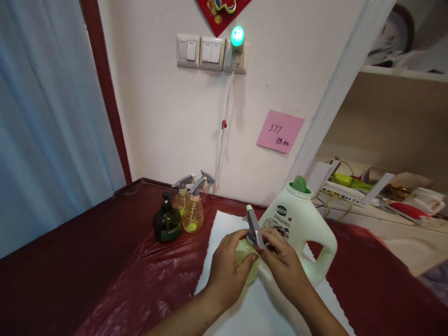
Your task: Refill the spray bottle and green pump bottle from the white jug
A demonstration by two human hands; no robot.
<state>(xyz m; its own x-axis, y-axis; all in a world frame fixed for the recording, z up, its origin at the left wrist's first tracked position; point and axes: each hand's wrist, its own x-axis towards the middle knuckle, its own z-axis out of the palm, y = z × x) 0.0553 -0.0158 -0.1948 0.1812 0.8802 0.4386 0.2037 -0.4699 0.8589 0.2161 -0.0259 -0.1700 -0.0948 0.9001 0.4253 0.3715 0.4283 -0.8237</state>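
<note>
The left hand (229,268) wraps the round body of a small spray bottle (249,254) to steady it; the right hand (283,266) pinches its grey trigger head (254,228), fingers closed. The bottle stands between both hands on white paper (224,233), a white detergent jug (301,224) just behind, more spray bottles (192,210) far left on the bench (70,261)

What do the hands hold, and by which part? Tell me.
A small spray bottle: the left hand wraps its round yellowish body, and the right hand grips its grey trigger head.
</note>
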